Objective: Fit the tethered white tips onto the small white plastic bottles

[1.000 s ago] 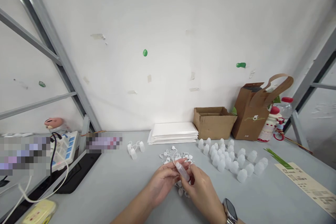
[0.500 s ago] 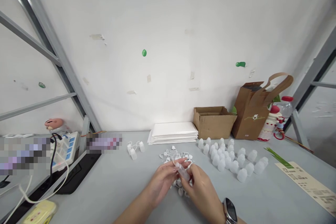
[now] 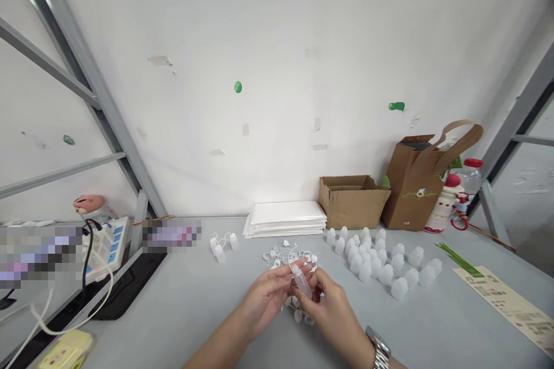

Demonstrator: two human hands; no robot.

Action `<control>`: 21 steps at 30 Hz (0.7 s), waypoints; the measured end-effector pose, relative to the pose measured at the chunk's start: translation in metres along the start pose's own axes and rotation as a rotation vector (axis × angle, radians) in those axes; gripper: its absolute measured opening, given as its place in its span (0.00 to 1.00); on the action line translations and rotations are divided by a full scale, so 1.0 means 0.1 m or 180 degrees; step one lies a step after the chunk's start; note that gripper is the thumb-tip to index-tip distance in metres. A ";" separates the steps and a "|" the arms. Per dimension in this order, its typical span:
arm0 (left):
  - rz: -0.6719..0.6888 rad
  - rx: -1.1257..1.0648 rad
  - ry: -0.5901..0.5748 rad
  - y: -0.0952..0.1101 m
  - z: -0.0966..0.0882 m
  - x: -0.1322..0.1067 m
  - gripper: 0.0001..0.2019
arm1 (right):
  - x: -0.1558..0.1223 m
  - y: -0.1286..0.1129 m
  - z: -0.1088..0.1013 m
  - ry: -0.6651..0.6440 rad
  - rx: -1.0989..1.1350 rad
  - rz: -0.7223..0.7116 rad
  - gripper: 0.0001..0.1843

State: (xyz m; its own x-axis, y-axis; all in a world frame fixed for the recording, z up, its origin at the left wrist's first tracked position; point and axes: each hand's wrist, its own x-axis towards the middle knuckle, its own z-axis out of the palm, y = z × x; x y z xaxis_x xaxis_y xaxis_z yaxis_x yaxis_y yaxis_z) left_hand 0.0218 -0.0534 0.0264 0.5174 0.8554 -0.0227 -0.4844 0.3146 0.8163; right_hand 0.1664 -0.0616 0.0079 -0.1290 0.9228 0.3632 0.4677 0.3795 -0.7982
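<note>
A small translucent plastic bottle [image 3: 302, 282] is tilted between my two hands, its narrow neck toward the wall. The thumb and fingers of my right hand [image 3: 331, 302] grip it by its lower body. My left hand [image 3: 266, 300] closes around the neck end, fingers partly behind the bottle. A thin white loop shows by the left fingertips; what it belongs to is hard to make out. Under and behind my hands lies a pile of white caps with looped straps [image 3: 285, 253], partly hidden. To the right stand several frosted bottles [image 3: 365, 271] without caps.
At left on the grey table are a few capped bottles [image 3: 220, 253]. Along the wall are a stack of white sheets [image 3: 285, 220], a cardboard box [image 3: 355, 204] and a brown paper bag [image 3: 413, 190]. A power strip [image 3: 116, 242] with cables sits far left, a printed card [image 3: 506, 300] far right.
The bottle has shifted slightly and more of its body shows between my fingers. My right wrist has turned, so the watch band now faces up more. The loose parts look unmoved.
</note>
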 end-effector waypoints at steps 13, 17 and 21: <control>-0.0048 0.3959 0.0921 0.24 -0.50 -0.06 0.16 | 0.09 0.05 -0.13 0.0174 -0.0040 0.0167 0.15; -0.0190 0.4319 0.1144 0.16 -0.53 -0.06 0.16 | 0.07 0.04 -0.12 0.0122 -0.0093 0.0124 0.14; -0.0246 0.4434 0.1139 0.15 -0.50 -0.06 0.15 | 0.05 0.02 -0.11 0.0075 -0.0163 0.0087 0.13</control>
State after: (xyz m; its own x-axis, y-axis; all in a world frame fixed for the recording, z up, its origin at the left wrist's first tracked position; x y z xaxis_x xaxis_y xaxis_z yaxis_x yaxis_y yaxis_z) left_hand -0.0242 -0.0330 0.0099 0.2071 0.9763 -0.0625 0.7148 -0.1074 0.6910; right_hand 0.1765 -0.0567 0.0132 -0.0952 0.9306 0.3533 0.5150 0.3498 -0.7826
